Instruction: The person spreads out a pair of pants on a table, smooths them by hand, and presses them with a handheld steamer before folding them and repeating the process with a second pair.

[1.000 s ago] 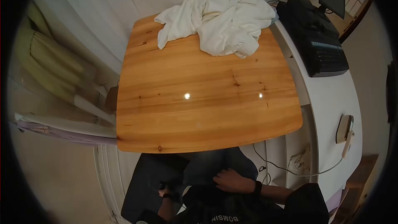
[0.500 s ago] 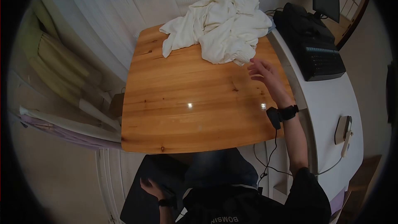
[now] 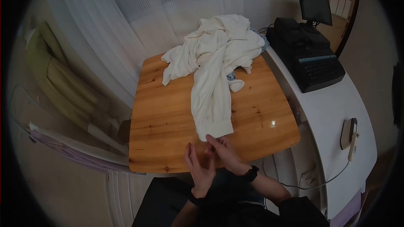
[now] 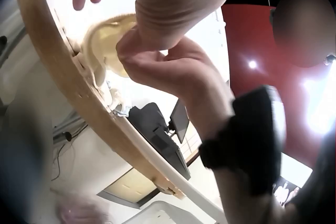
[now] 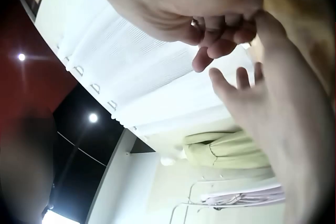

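Since half a second ago the right hand has drawn back from the far side of the wooden table to its near edge, pulling a long sleeve out of the white garment, and the left hand has come up from the lap to meet it. From the head view the sleeve's ribbed cuff lies just beyond both hands; the right fingertips touch or pinch its hem, though the overlapping fingers hide the actual grip. Left fingers stand fairly straight and spread beside the right palm, holding nothing that shows. Both wrist views are blurred and crowded with skin: the left one catches cream cloth beneath the right fingers and the black cash register upside down, while the right one shows only curtain and curled fingertips.
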Demonstrator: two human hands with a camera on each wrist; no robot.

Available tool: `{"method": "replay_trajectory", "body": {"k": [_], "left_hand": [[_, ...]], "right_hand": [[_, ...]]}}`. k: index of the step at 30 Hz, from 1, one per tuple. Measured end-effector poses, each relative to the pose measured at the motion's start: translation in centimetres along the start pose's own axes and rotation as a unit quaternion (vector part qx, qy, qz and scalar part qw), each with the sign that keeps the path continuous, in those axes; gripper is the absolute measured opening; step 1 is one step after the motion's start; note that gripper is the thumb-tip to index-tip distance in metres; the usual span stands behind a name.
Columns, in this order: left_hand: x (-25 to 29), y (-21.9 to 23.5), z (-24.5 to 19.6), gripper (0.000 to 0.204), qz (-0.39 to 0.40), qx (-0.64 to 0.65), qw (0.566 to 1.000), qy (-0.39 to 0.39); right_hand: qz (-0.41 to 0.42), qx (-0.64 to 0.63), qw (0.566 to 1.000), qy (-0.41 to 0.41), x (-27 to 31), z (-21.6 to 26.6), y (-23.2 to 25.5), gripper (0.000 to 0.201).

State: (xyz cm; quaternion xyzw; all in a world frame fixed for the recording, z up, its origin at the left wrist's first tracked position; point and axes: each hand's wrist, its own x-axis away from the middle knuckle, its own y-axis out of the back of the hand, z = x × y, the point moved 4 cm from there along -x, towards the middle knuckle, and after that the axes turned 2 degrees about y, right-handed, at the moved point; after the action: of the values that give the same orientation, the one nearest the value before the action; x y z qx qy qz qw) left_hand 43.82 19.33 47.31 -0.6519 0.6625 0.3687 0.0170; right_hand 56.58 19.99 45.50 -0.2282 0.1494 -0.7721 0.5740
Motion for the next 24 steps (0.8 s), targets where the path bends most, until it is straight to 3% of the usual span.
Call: {"method": "replay_trajectory", "body": {"k": [1, 3, 4, 7, 8, 10, 14, 16, 21, 23, 24], "left_hand": [[0.3, -0.4, -0.1, 0.060, 0.002, -0.001, 1.000, 0.001], [0.6, -1.6, 0.3, 0.079, 0.090, 0.045, 0.995, 0.019], [1.0, -2.0, 0.8, 0.079, 0.152, -0.016, 0.988, -0.034], [2.3, -2.0, 1.2, 0.083, 0.184, 0.002, 0.982, -0.033], [2.0, -2.2, 1.0, 0.083, 0.184, 0.003, 0.982, -0.036], [1.8, -2.0, 0.6, 0.082, 0.165, 0.046, 0.985, 0.025], [1.3, -3.1, 1.8, 0.070, 0.213, 0.045, 0.976, -0.016], [1.2, -2.8, 2.3, 0.059, 0.198, 0.097, 0.975, 0.007], [0.3, -1.8, 1.7, 0.063, 0.179, 0.128, 0.975, 0.008], [0.2, -2.2, 1.4, 0.066, 0.177, 0.147, 0.973, -0.003], [0.2, -2.5, 1.4, 0.067, 0.189, 0.158, 0.969, -0.012]], "right_hand": [[0.013, -0.036, 0.999, -0.007, 2.0, -1.3, -0.4, 0.031], [-0.020, 0.005, 1.000, -0.008, 4.4, -2.4, 1.0, 0.032], [-0.053, 0.046, 0.998, -0.006, 5.3, -2.4, 2.1, 0.033], [-0.077, 0.130, 0.989, 0.006, 8.0, -1.0, 4.6, 0.036], [-0.077, 0.129, 0.989, 0.009, 8.8, -0.5, 4.7, 0.036], [0.012, 0.257, 0.966, -0.021, 10.7, -0.3, 4.4, 0.034], [0.099, 0.208, 0.971, -0.062, 10.9, -1.6, 4.0, 0.032], [0.087, 0.205, 0.973, -0.065, 10.4, -2.0, 4.9, 0.034], [0.001, 0.159, 0.987, -0.037, 8.8, -0.8, 6.5, 0.039], [0.098, 0.212, 0.953, -0.193, 7.4, -0.7, 6.7, 0.042], [0.107, 0.174, 0.963, -0.176, 5.9, 0.6, 6.6, 0.042]]}}
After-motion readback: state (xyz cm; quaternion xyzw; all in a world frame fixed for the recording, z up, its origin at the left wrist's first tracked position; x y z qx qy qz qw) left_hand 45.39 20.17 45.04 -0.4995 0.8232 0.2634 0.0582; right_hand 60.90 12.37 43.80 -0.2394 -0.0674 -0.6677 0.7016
